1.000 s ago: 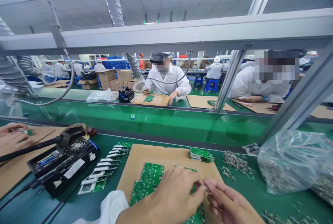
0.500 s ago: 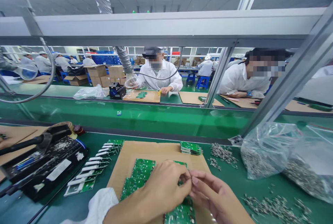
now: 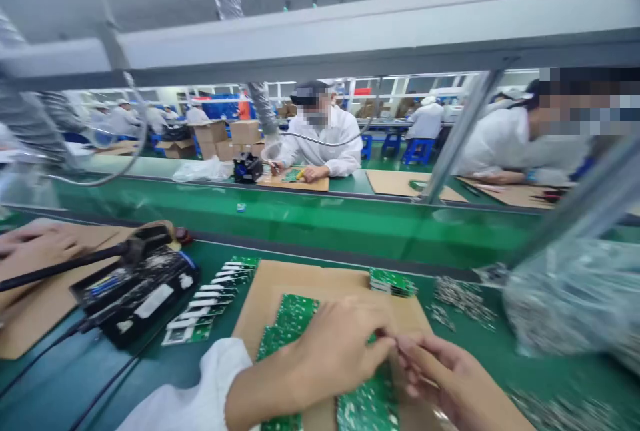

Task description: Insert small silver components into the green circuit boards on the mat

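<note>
My left hand [image 3: 345, 341] is held palm down over green circuit boards [image 3: 367, 404], its thumb and fingertips pinched together. Against them, my right hand [image 3: 445, 364] is pinched too, so the fingertips of both hands meet above the boards. Whatever is between the fingers is too small and blurred to make out. More green circuit boards [image 3: 295, 311] lie partly under my left hand and wrist. Below everything is a brown cardboard sheet [image 3: 250, 304]. A small stack of circuit boards [image 3: 393, 281] sits at its far right corner.
Boards with white edges [image 3: 210, 297] lean in a row at left, beside a black soldering stand [image 3: 145, 304]. Small metal parts [image 3: 465, 301] lie in piles at right, near a clear plastic bag [image 3: 555, 304]. A co-worker's hand [image 3: 40, 254] rests far left. Another person [image 3: 320, 141] sits opposite.
The view has swung so that the bench appears shifted right. My hands stay pinched together over the boards. A co-worker's hand now shows at far left.
</note>
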Demonstrator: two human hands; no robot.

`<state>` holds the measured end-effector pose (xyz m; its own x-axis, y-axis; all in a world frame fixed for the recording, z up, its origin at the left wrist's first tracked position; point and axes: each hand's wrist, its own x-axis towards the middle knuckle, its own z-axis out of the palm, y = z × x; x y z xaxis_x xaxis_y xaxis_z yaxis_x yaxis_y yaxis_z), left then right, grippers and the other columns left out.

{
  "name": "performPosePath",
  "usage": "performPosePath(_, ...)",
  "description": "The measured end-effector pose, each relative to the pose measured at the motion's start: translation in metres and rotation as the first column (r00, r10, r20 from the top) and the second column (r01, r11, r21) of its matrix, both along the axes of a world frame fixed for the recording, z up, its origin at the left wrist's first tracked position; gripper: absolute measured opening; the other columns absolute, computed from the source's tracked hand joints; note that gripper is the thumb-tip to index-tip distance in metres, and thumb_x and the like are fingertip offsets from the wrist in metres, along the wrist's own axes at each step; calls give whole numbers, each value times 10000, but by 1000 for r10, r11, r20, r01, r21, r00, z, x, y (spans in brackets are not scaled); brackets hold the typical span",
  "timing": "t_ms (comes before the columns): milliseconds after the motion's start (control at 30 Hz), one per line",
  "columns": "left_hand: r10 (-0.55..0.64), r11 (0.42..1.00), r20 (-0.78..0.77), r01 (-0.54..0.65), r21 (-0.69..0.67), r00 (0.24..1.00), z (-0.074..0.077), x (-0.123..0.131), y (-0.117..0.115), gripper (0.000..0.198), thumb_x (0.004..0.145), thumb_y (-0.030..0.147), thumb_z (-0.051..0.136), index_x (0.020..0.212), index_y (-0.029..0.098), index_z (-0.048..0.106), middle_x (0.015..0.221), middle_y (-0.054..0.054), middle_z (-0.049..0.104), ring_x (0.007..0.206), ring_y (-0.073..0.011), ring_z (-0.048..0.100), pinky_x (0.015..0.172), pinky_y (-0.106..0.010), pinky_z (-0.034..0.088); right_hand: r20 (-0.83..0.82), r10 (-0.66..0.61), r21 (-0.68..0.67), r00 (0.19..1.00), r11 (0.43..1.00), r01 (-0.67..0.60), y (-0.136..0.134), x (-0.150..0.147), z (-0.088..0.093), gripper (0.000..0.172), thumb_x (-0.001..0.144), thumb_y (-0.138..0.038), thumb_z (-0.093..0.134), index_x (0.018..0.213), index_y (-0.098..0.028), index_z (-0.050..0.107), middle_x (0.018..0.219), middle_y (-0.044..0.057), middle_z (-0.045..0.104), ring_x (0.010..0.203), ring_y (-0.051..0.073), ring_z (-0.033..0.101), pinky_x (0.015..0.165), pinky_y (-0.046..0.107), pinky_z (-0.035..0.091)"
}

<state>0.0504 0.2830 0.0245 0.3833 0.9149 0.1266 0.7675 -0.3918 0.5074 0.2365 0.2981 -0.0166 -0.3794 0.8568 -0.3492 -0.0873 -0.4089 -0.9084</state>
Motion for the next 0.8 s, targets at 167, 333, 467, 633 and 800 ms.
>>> performPosePath(167, -86, 996, -102, 84, -25, 991, -1, -8, 3, 156, 972, 271, 529, 985, 239, 681, 992, -22, 707, 981, -253, 634, 800, -387, 487, 247, 24, 133, 969, 989, -58, 4, 7, 18, 242, 755, -385, 725, 714, -153, 670, 620, -18, 560, 550, 105, 487, 536, 220, 432)
performPosePath(333, -156, 988, -307, 144, -62, 939, -7, -20, 4, 354, 853, -5, 452, 1014, 188, 701, 1110, -74, 682, 1050, -293, 579, 851, -422, 469, 499, -6, 155, 867, 984, -82, 16, 18, 7, 39, 730, -162, 615, 733, -142, 648, 625, -6, 605, 515, 90, 444, 456, 199, 320)
performPosePath(467, -183, 982, -424, 145, -121, 887, 0, -18, 1, 420, 762, -68, 428, 960, 170, 713, 1019, -71, 701, 1002, -274, 575, 811, -370, 462, 559, 35, 154, 828, 977, -145, 23, 9, -3, 83, 743, -138, 570, 698, -143, 639, 670, 22, 656, 493, 90, 451, 423, 202, 317)
performPosePath(633, -210, 975, -484, 145, -168, 849, 10, -12, -3, 437, 751, -77, 446, 1010, 159, 708, 1068, -84, 717, 1035, -290, 583, 798, -365, 446, 617, 46, 189, 785, 960, -205, 31, 0, -13, 126, 755, -165, 547, 650, -162, 617, 672, 16, 669, 487, 96, 465, 419, 203, 334)
performPosePath(800, -171, 983, -496, 113, -145, 851, 0, -11, -6, 376, 791, -45, 474, 986, 173, 711, 1010, -113, 727, 1093, -314, 570, 842, -390, 439, 693, 94, 161, 715, 946, -280, 38, 1, -16, 168, 731, -156, 554, 565, -168, 576, 536, -19, 564, 457, 81, 430, 418, 191, 297)
